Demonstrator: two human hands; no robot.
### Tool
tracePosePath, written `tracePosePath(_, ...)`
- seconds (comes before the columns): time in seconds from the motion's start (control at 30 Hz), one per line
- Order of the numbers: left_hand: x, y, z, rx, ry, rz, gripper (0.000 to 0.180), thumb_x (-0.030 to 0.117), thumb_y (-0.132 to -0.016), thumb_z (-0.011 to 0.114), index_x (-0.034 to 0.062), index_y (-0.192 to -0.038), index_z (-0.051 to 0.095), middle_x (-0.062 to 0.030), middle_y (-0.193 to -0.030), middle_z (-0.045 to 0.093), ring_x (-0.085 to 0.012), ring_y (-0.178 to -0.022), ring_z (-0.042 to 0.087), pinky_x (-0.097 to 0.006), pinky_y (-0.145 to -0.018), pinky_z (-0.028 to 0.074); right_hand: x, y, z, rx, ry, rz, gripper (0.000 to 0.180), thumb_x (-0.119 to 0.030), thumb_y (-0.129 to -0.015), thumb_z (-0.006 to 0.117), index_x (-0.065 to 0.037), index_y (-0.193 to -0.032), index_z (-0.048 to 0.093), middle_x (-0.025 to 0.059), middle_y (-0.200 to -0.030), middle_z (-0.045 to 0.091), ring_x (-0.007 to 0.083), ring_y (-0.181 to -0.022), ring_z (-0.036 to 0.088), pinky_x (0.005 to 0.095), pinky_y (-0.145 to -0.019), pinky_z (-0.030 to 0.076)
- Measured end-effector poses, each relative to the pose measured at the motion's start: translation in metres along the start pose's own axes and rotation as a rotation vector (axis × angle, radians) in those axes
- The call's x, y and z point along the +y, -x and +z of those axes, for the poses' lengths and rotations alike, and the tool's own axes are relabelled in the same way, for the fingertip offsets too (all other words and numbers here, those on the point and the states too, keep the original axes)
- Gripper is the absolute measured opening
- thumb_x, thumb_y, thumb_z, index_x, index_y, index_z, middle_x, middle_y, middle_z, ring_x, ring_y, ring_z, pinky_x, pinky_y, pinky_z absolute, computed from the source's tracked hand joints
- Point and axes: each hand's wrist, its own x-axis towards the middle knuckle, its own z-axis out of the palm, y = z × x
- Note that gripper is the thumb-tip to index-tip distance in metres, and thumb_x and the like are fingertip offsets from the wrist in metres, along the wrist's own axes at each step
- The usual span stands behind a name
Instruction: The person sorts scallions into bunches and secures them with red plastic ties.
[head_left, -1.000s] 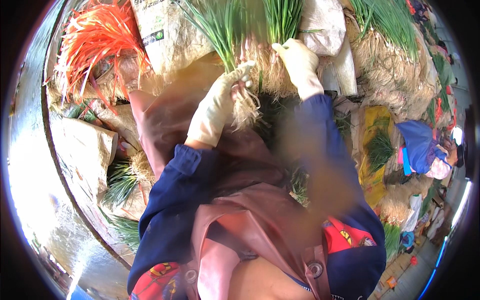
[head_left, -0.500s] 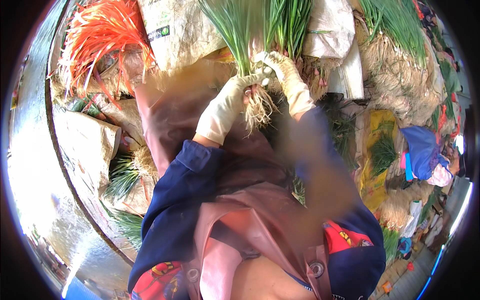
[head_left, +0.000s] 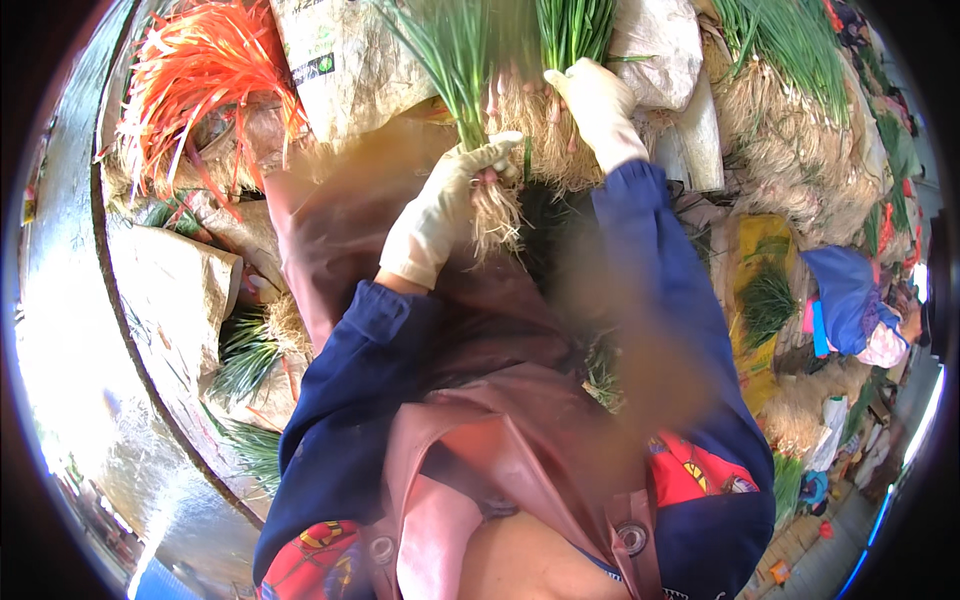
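Observation:
My left hand [head_left: 440, 205], in a pale glove, is closed round a small bunch of spring onions [head_left: 467, 110]. Their green leaves point up and away, and pinkish bulbs with stringy roots [head_left: 496, 220] hang below the fist. Apart from it, my right hand [head_left: 600, 105], gloved as well, is at the right side of a pile of spring onions [head_left: 540, 130] in front of me. Its fingers curl down by the stems; whatever they pinch is hidden behind the glove.
Orange-red plastic strips [head_left: 215, 75] lie in a heap at far left, next to a whitish woven sack [head_left: 355, 65]. More spring onions [head_left: 790, 50] with long roots are piled at far right. A brown apron [head_left: 400, 240] covers my lap. Another person in blue [head_left: 845, 300] is at the right.
My right hand has left the bunch in my left hand and moved right to the pile. The left hand with its bunch has shifted slightly left.

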Motion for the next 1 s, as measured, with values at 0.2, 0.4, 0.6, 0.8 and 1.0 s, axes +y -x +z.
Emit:
tracePosePath(0.2,-0.004,-0.018,0.014,0.145,-0.036,0.048,0.03,0.012,-0.092,0.068,-0.0008,-0.119,0.064,-0.0059,-0.09,0.07,-0.0142,-0.08,0.066,-0.027,-0.073,0.056,-0.002,0.017,0.02,-0.201,-0.881,-0.131,0.018,-0.025,-0.092,0.065,-0.008,-0.092,0.07,0.0028,-0.077,0.067,0.0122,-0.064,0.056,0.0267,-0.059,0.043)
tracePosePath(0.4,-0.016,-0.014,0.014,0.099,0.201,-0.237,0.013,0.015,-0.096,0.06,0.0027,-0.101,0.061,-0.0079,-0.081,0.066,-0.0199,-0.069,0.065,-0.034,-0.065,0.057,-0.013,0.077,0.049,-0.01,-0.938,-0.105,0.011,-0.017,-0.095,0.063,-0.007,-0.097,0.06,0.0051,-0.069,0.062,0.0113,-0.042,0.054,0.028,-0.033,0.042)
tracePosePath(0.6,-0.018,0.039,0.02,0.158,0.154,-0.341,0.02,0.017,-0.097,0.058,-0.0009,-0.106,0.061,-0.0048,-0.079,0.064,-0.0173,-0.066,0.063,-0.028,-0.062,0.055,0.011,0.103,0.091,0.175,-0.434,-0.048,0.014,-0.026,-0.09,0.068,-0.013,-0.092,0.062,0.0054,-0.078,0.068,0.0172,-0.07,0.065,0.0333,-0.066,0.052)
tracePosePath(0.8,0.009,0.102,-0.001,0.068,0.009,-0.154,0.039,0.013,-0.096,0.06,-0.0099,-0.126,0.053,-0.0081,-0.09,0.064,-0.017,-0.081,0.063,-0.031,-0.076,0.054,0.092,0.107,0.085,-0.418,0.201,0.042,0.035,-0.043,-0.086,0.07,-0.012,-0.101,0.067,0.0118,-0.088,0.071,0.0267,-0.085,0.067,0.0377,-0.084,0.049)
tracePosePath(1.0,-0.013,0.034,0.001,0.0,0.065,-0.06,0.035,0.013,-0.094,0.063,-0.0026,-0.126,0.059,-0.0027,-0.085,0.062,-0.013,-0.072,0.06,-0.025,-0.073,0.054,0.06,0.082,0.057,-0.025,-0.116,0.061,0.038,-0.049,-0.092,0.061,-0.013,-0.104,0.068,0.0104,-0.095,0.072,0.0274,-0.09,0.068,0.0381,-0.083,0.049)
